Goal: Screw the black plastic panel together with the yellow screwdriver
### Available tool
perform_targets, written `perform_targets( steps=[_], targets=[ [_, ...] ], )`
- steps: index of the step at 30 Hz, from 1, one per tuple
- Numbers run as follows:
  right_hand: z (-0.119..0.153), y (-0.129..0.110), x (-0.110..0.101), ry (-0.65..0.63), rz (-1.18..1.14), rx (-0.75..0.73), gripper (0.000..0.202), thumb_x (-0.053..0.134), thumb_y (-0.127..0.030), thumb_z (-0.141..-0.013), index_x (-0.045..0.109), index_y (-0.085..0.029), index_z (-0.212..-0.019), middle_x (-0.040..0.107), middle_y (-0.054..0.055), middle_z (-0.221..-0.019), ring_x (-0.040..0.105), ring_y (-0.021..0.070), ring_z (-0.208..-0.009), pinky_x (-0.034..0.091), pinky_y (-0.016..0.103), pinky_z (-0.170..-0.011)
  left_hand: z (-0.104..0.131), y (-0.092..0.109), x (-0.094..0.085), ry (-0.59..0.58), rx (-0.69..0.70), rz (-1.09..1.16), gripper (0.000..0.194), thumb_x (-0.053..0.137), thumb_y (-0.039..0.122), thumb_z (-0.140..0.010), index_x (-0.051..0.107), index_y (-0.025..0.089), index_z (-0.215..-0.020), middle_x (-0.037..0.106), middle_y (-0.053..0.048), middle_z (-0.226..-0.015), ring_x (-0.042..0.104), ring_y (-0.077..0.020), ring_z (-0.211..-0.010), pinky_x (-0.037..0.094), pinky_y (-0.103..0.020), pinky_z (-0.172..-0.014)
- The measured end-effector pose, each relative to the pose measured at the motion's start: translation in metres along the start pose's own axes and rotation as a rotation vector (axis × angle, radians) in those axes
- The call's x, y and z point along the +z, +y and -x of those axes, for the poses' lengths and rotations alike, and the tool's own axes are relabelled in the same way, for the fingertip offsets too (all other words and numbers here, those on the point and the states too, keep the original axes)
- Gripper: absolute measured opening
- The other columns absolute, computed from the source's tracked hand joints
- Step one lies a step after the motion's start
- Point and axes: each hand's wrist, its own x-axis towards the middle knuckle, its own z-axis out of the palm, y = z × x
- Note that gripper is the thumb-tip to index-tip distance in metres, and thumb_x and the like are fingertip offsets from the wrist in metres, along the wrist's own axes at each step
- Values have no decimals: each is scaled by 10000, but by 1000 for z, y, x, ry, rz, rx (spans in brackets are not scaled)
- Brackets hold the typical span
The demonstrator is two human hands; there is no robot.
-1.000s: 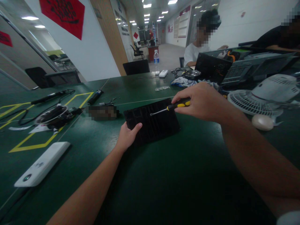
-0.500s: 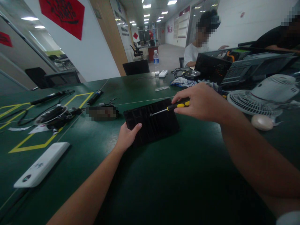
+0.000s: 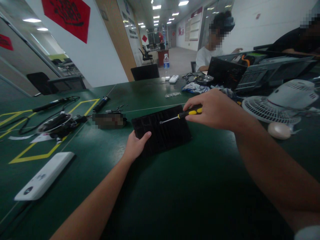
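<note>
A flat black plastic panel [image 3: 172, 133] with raised ribs is tilted over the green table, in the middle of the head view. My left hand [image 3: 135, 145] grips its left edge, thumb on the ribbed face and the other fingers hidden beneath. In my right hand [image 3: 210, 108] is a yellow-and-black screwdriver [image 3: 191, 111], pinched by the handle. Its metal shaft points left over the panel. Something small and round shows at the tip, too small to name; I cannot tell whether it touches the panel.
On the green table [image 3: 195, 186], a white power bank [image 3: 45, 176] and bundled cables [image 3: 58, 125] lie left. A white fan [image 3: 277, 105] and a pale rounded object [image 3: 279, 130] stand right. Behind are a water bottle [image 3: 166, 65], a computer case [image 3: 265, 71] and a seated person [image 3: 206, 57].
</note>
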Motion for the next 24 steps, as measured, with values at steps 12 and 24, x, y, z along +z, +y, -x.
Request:
perform_targets(
  steps=[12, 24],
  targets=[
    [0, 1, -1, -7, -27, 3, 257, 711, -353, -869, 836, -225, -1054, 821, 82, -1007, 757, 304, -948, 540, 427, -867, 0, 1, 0, -4, -7, -40, 572, 853, 530, -750, 702, 152, -1151, 802, -159, -1164, 764, -373, -1097, 595, -567, -1011],
    [0, 1, 1, 17, -5, 11, 251, 712, -372, -868, 833, -232, -1037, 823, 66, -992, 748, 275, -900, 518, 396, -815, 0, 0, -1, 9, -6, -22, 567, 870, 529, -733, 722, 163, -1141, 807, -150, -1145, 768, -370, -1083, 597, -559, -1001]
  ],
)
